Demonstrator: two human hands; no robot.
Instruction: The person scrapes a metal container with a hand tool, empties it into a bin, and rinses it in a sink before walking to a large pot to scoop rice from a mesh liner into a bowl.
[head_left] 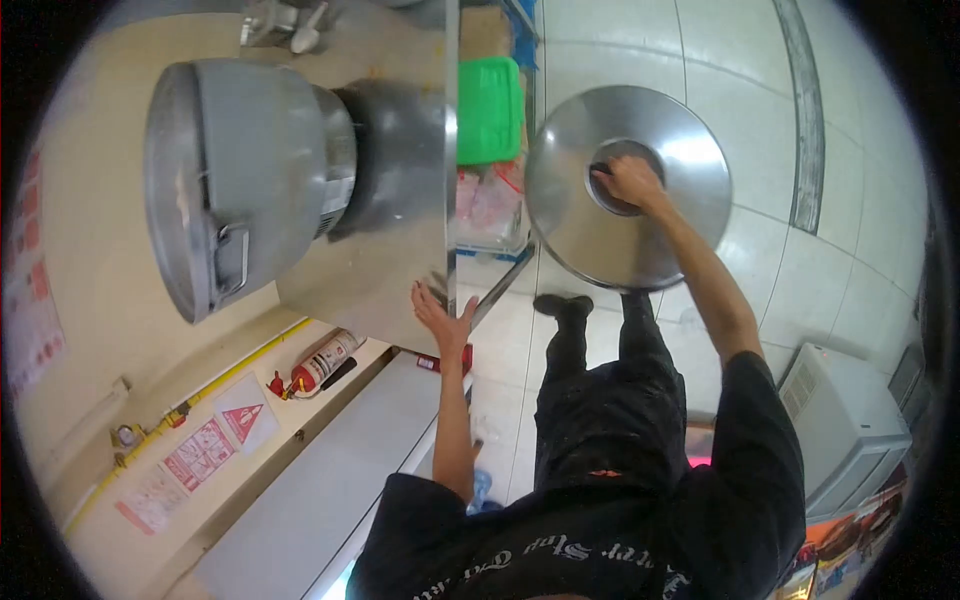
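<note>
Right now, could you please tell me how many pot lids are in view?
2. A grey lid closes the grey pot on the steel table; a steel lid is held at its centre by the right hand. Others may be hidden.

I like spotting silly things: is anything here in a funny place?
The big round steel lid is off any pot: the right hand holds it by its middle knob over the white tiled floor, apart from the grey metal pot on the steel table.
</note>
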